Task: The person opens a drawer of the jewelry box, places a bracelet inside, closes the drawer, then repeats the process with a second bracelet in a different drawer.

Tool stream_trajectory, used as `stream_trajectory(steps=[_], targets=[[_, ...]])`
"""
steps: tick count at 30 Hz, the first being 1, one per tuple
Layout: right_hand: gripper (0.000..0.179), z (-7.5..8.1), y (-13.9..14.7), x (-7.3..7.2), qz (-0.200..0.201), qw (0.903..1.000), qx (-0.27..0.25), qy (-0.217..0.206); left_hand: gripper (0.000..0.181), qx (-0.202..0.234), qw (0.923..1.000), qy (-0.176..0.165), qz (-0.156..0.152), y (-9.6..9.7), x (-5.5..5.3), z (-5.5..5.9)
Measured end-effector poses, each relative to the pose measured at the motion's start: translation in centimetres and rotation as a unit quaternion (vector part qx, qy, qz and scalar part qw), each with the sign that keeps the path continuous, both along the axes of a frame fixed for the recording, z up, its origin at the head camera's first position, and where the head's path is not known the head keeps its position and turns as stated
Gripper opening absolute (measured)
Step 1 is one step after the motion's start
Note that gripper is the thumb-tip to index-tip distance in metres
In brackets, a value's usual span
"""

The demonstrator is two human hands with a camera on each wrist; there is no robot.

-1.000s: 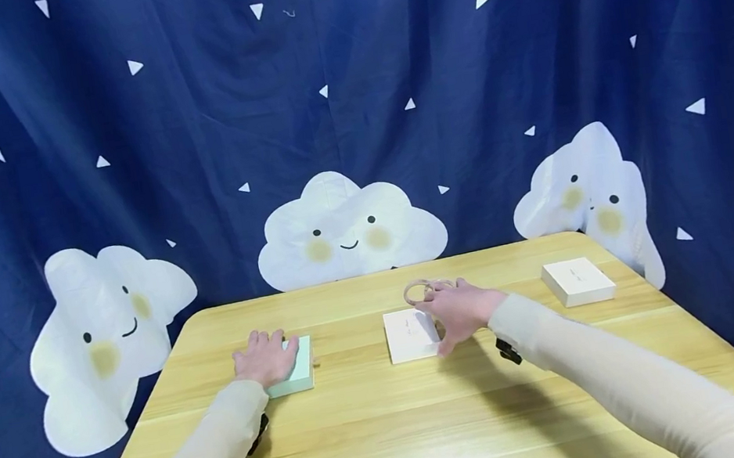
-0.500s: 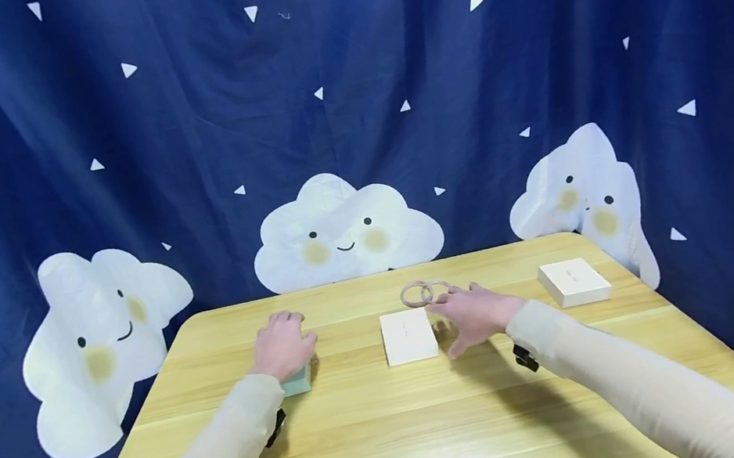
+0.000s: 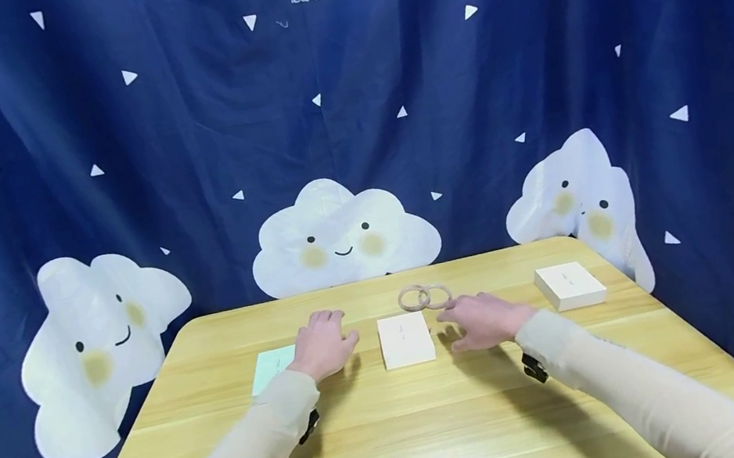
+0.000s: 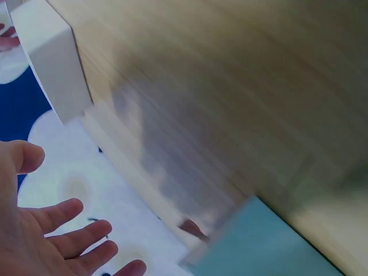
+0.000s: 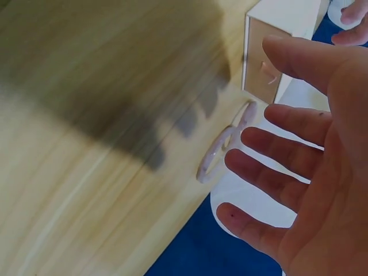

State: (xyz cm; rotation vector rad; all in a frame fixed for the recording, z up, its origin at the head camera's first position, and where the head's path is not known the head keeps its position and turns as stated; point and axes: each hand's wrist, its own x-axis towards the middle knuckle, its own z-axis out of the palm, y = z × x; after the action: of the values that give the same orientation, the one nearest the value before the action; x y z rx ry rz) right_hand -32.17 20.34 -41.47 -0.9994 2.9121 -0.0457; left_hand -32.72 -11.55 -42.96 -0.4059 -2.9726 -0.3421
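A white lidded-looking box (image 3: 407, 340) lies between my two hands in the head view. My left hand (image 3: 322, 345) hovers to its left with fingers spread and holding nothing, partly covering a mint-green box (image 3: 269, 366). My right hand (image 3: 483, 319) is held just to its right, its fingers loosely extended and nothing in them. Behind the white box, two pale pinkish bangles (image 3: 401, 301) lie overlapping on the table. The right wrist view shows the box's tan side (image 5: 261, 63) with a small ribbon tab, and the bangles (image 5: 202, 171) beyond my fingertips.
Another white box (image 3: 570, 286) stands at the right on the wooden table (image 3: 397, 430). A dark blue curtain (image 3: 325, 140) with smiling clouds hangs behind the table's far edge.
My left hand has come off the mint-green box and moved right, toward the middle white box. My right hand has drawn slightly right, away from that box's edge.
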Motion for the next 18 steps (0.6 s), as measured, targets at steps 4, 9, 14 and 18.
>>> stream_trajectory(steps=[4,9,14,18], targets=[[0.060,-0.5,0.2,0.0,0.004,1.0000,-0.007,0.006,0.063,0.003,0.9999,-0.013,-0.002,1.7,0.0,-0.1],[0.055,-0.7,0.3,0.1,0.003,0.9999,-0.012,0.008,0.060,0.001,0.9995,-0.030,-0.007,3.8,-0.1,-0.2],[0.053,-0.9,0.4,0.0,0.002,0.9999,-0.013,0.002,0.059,-0.008,0.9991,-0.041,0.000,6.1,-0.6,-0.6],[0.052,-1.2,0.3,-0.2,0.003,0.9999,-0.016,0.001,0.057,-0.017,0.9991,-0.039,0.011,7.1,-1.1,-1.2]])
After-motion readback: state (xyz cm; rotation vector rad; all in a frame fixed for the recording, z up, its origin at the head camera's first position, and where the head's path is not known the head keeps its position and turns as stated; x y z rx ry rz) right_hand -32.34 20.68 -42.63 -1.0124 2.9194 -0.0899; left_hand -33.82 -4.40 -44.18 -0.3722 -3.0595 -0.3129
